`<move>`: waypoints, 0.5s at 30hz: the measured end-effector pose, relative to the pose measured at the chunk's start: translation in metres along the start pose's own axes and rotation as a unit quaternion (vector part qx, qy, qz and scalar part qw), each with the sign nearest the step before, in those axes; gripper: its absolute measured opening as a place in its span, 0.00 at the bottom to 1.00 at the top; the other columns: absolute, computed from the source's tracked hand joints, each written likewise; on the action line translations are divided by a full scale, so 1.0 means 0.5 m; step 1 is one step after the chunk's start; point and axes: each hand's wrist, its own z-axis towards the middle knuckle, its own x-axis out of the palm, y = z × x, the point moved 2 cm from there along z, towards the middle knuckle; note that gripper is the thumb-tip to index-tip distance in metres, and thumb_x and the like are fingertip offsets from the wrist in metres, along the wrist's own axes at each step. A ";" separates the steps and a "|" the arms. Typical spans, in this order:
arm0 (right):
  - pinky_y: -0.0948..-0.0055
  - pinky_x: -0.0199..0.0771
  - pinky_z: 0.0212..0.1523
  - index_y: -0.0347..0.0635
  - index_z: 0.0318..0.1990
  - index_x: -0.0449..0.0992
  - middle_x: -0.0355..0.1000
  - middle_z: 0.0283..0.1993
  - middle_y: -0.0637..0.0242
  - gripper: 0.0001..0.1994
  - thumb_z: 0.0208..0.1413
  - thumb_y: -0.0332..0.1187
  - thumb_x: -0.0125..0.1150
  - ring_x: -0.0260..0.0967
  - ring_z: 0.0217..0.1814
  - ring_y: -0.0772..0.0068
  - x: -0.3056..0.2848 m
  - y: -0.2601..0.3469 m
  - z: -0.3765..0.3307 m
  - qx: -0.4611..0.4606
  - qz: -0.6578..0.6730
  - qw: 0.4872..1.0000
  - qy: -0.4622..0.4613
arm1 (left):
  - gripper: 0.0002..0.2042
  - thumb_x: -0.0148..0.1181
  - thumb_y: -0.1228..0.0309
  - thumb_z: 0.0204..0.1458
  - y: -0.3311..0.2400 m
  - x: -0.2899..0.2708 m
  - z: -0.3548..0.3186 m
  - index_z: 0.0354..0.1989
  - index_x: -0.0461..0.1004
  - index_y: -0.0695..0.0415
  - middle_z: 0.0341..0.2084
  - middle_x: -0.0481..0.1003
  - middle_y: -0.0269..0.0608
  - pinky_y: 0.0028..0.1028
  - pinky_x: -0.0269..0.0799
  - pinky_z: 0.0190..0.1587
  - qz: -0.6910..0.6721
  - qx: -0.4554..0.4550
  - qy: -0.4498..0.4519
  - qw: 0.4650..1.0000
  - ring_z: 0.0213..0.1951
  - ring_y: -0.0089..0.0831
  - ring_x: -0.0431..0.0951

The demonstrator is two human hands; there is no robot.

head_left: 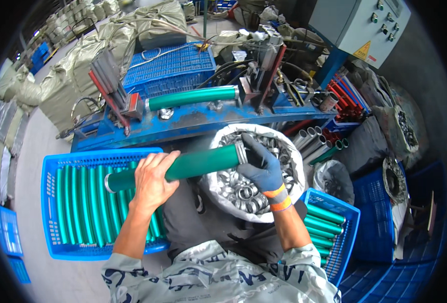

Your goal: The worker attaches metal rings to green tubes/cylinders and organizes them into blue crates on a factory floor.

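Shirt (218, 275), green tube (203, 164) over sack rim (298, 169)

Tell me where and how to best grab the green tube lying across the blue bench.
Grip the green tube around its middle, probably from above on the near side: its long round body is exposed there, while its silver ends sit close to the upright fixtures.

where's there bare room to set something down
Pale floor is bare between the left blue plastic crate and grey stacked bundles. On the blue metal bench, a bare patch sits between two silvery pieces, before the green tube. Crowded: that crate, packed with green tubes, and the white sack of silvery metal rings under the right hand.
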 end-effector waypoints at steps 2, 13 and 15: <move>0.66 0.74 0.80 0.32 0.83 0.71 0.78 0.76 0.61 0.44 0.58 0.18 0.83 0.75 0.77 0.70 0.006 -0.011 0.016 0.002 -0.001 1.000 -0.006 | 0.36 0.77 0.74 0.39 0.012 0.014 0.004 0.66 0.85 0.53 0.50 0.85 0.43 0.45 0.78 0.58 0.006 0.009 -0.011 1.000 0.54 0.48 0.83; 0.67 0.74 0.77 0.34 0.89 0.60 0.73 0.81 0.49 0.46 0.71 0.41 0.79 0.71 0.81 0.66 -0.015 -0.143 0.376 0.055 -0.044 0.997 -0.015 | 0.35 0.78 0.72 0.43 0.149 -0.004 0.004 0.67 0.85 0.52 0.54 0.84 0.48 0.48 0.82 0.62 -0.053 -0.083 -0.003 0.995 0.56 0.55 0.84; 0.60 0.73 0.80 0.40 0.89 0.62 0.72 0.83 0.47 0.49 0.68 0.50 0.79 0.73 0.82 0.53 0.021 -0.146 0.483 -0.005 -0.283 0.959 0.006 | 0.35 0.79 0.72 0.43 0.164 -0.021 -0.004 0.68 0.85 0.51 0.55 0.80 0.50 0.48 0.82 0.63 -0.048 -0.116 -0.003 0.992 0.58 0.55 0.84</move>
